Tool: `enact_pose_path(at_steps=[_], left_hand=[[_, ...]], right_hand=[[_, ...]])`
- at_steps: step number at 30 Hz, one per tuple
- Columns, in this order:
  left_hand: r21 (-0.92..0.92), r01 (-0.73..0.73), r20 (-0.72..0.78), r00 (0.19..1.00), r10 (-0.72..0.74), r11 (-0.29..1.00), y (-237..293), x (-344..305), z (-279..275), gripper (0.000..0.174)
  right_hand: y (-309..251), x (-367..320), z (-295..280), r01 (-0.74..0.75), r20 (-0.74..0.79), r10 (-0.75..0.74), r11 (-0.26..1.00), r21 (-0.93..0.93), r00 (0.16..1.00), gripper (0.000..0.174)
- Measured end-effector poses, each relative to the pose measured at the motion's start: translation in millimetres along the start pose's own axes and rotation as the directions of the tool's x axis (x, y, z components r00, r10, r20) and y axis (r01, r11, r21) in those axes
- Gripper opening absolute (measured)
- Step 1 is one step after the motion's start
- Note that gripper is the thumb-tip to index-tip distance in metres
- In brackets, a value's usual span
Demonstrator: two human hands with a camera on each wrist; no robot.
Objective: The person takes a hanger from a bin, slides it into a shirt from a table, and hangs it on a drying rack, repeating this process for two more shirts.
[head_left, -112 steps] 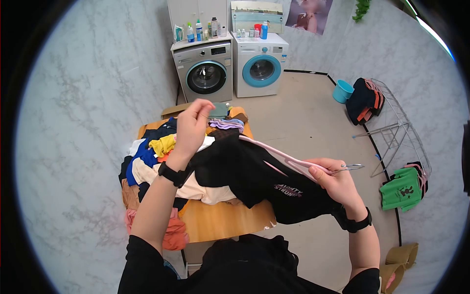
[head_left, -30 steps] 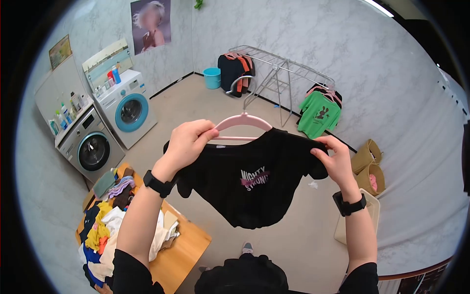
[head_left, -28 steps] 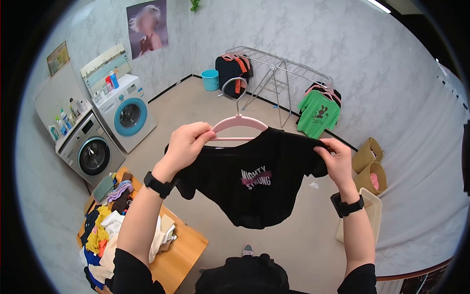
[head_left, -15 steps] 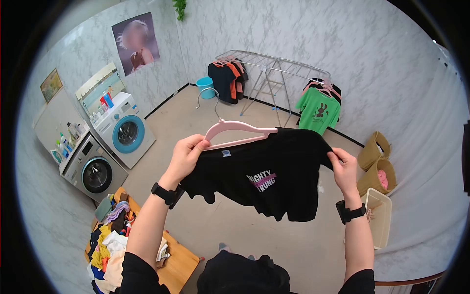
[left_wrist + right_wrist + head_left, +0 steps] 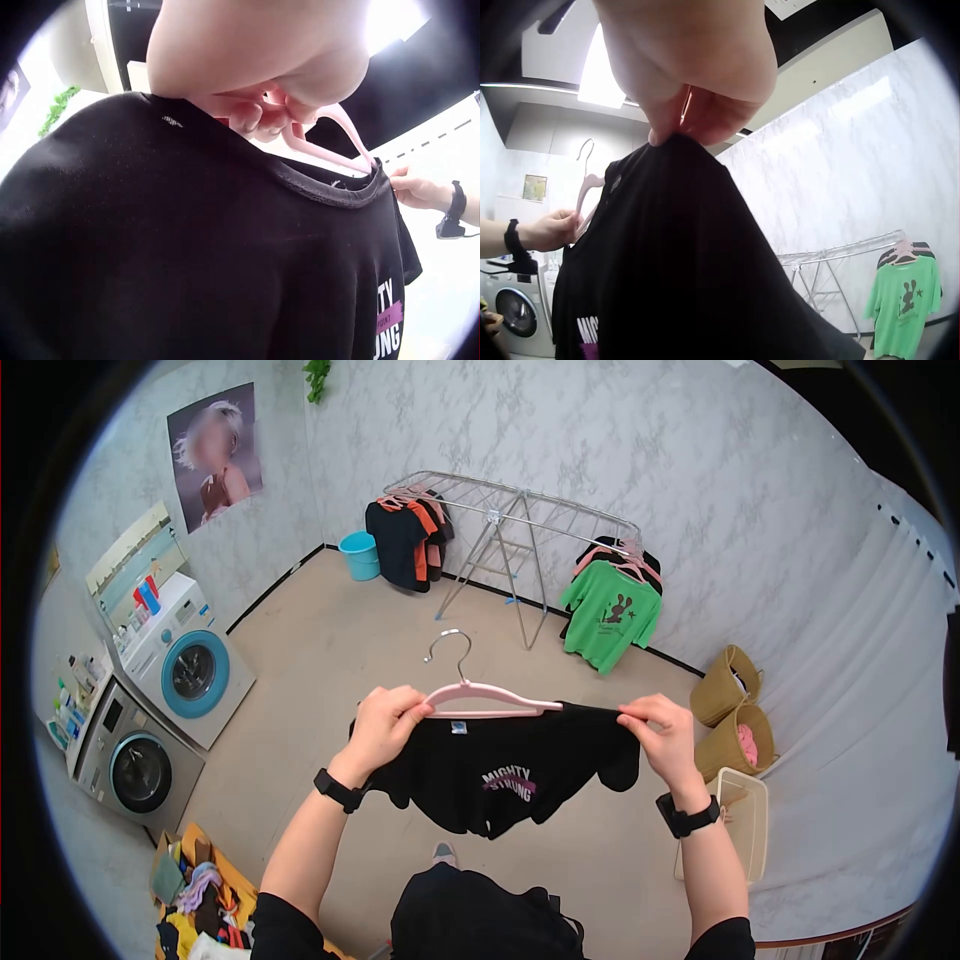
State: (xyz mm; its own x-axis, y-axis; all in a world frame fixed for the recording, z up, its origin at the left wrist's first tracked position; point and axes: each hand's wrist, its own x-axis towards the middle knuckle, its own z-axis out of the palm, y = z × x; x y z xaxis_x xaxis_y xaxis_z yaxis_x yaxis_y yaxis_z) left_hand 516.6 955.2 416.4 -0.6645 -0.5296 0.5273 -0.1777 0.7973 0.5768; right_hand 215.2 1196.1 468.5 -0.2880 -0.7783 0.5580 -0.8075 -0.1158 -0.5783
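A black T-shirt (image 5: 520,760) with "Mighty Strong" lettering hangs between both hands on a pink hanger (image 5: 480,695), its metal hook upright. The left hand (image 5: 385,728) pinches the hanger and the shirt's neckline at one side; in the left wrist view the fingers (image 5: 259,118) curl round the pink plastic. The right hand (image 5: 662,735) pinches the shoulder of the shirt on the other side, and in the right wrist view cloth (image 5: 682,172) hangs from its thumb and fingers. The hanger's far arm goes inside the neckline.
A drying rack (image 5: 520,510) by the wall bears dark clothes and a green shirt (image 5: 610,615). Two woven baskets (image 5: 722,690) and a cream bin (image 5: 755,810) stand at right. Washing machines (image 5: 195,670) stand at left; a table (image 5: 235,875) with piled clothes is lower left.
The view has turned right, so rack and machines sit further left. Hands, shirt and hanger appear lower. Earlier the left hand was empty and the right held the hanger; now the right pinches the shoulder.
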Motion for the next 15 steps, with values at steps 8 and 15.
enact_pose_path(at_steps=[8,15], left_hand=[[-0.007,-0.088,0.147,0.985,0.088,0.996,-75,112,23,0.017],[-0.079,-0.305,0.26,0.913,0.315,0.949,-79,207,107,0.014]], right_hand=[[24,67,49,0.047,-0.106,-0.07,0.978,-0.203,0.992,0.018],[86,102,61,0.038,-0.038,-0.063,0.879,-0.475,0.997,0.021]])
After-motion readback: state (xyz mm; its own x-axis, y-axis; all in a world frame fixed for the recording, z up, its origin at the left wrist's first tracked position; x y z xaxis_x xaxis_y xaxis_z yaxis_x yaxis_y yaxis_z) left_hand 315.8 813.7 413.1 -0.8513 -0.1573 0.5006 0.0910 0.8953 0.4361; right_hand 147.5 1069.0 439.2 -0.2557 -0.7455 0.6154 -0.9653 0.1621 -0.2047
